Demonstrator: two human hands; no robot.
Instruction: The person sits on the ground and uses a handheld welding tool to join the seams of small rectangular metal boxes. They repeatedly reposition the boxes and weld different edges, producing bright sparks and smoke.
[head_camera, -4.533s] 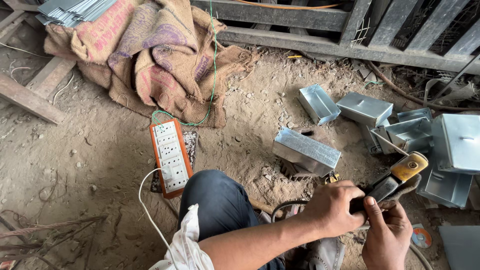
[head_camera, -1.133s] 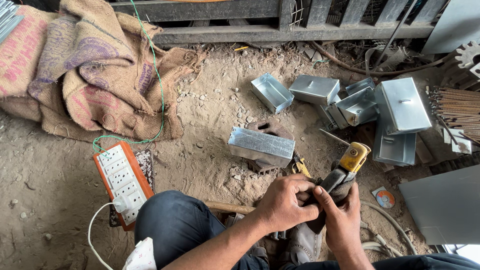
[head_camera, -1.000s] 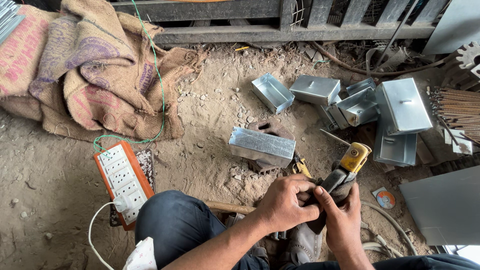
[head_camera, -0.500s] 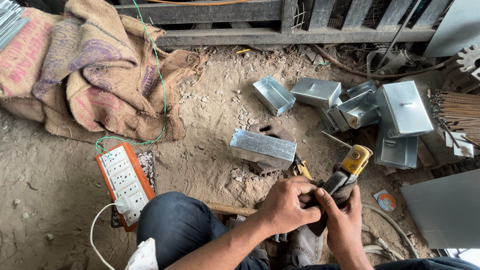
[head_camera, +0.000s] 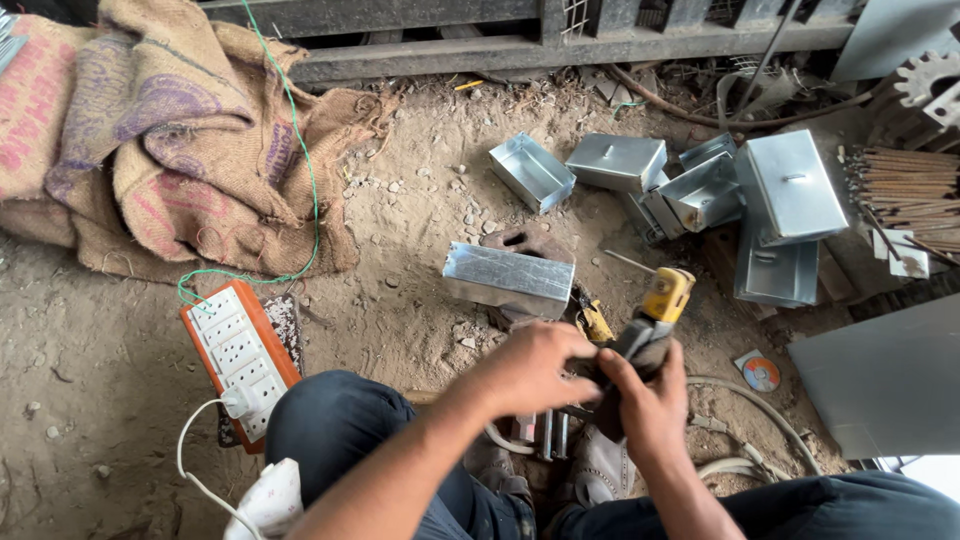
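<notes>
Both hands meet over the person's lap on a welding electrode holder with a yellow head. The left hand is clenched around the dark handle from the left; the right hand wraps it from below, fingers closed on the same handle. A thin rod sticks out from the yellow head toward the galvanised metal box lying on the dirt floor just beyond the holder. Compared with half a second ago the hands and holder sit almost unchanged, so the two-handed hold is simply being kept. Left of the box lies an orange power strip; beyond it, burlap sacks. Right of the box, more metal boxes are piled beside a bundle of welding rods.
</notes>
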